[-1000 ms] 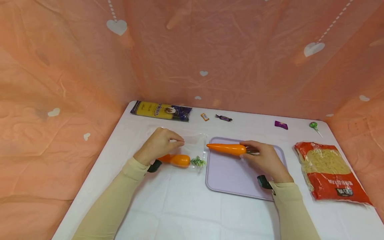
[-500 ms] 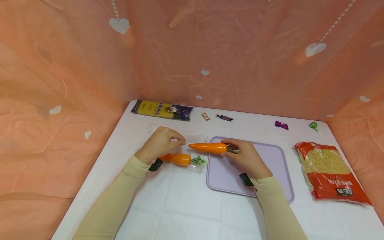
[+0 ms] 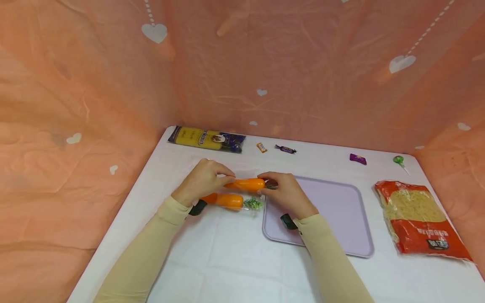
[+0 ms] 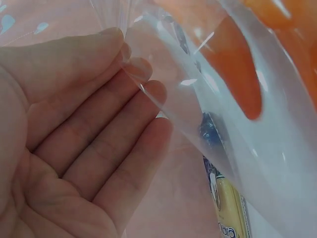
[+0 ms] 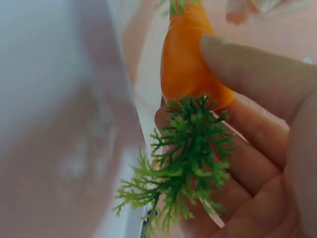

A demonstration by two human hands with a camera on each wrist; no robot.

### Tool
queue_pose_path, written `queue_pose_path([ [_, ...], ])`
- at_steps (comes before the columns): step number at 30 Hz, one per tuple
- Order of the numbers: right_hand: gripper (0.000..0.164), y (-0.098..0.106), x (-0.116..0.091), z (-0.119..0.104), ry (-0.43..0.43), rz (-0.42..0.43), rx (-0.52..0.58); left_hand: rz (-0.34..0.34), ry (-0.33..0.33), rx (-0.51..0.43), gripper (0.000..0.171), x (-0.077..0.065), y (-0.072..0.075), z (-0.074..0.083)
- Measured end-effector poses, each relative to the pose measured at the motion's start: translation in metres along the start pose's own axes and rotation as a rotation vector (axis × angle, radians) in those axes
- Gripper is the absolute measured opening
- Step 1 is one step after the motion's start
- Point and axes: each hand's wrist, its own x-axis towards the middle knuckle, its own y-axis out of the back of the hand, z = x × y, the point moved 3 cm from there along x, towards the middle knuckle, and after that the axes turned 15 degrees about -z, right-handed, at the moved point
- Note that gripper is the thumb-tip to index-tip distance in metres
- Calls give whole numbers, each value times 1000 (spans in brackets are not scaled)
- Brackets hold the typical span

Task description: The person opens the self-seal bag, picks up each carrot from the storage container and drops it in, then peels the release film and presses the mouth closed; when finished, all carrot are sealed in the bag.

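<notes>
With thumb and fingertips, my left hand pinches the edge of a clear plastic bag. My right hand grips a toy carrot near its leafy end, thumb on the orange body and green leaves hanging over the palm in the right wrist view. The carrot's tip points left toward my left hand; in the left wrist view an orange tip shows through the plastic. A second carrot lies in the bag just nearer to me, its leaves to the right and its tip partly behind my left wrist.
A lilac tray lies under my right forearm. At the right is a red pasta bag. Along the back are a yellow spaghetti packet, an orange candy, a dark candy, a purple candy and a green lollipop.
My right hand has carried its carrot leftward from over the tray to the bag, close to my left hand. The left hand has stayed in place, pinching the bag.
</notes>
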Motion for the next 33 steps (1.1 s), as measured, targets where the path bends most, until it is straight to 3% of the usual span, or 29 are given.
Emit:
queue_pose_path([
  [16, 37, -30, 17, -17, 67, -15, -25, 21, -45, 37, 14, -3, -1, 3],
  [26, 43, -37, 18, -23, 63, -41, -121, -6, -6, 22, 12, -1, -5, 3],
  [30, 47, -29, 7, -27, 29, 3, -128, -9, 16, 29, 11, 0, -6, 2],
  [33, 44, -21, -12, -35, 35, 97, -129, -25, 45, 30, 11, 3, -7, -1],
])
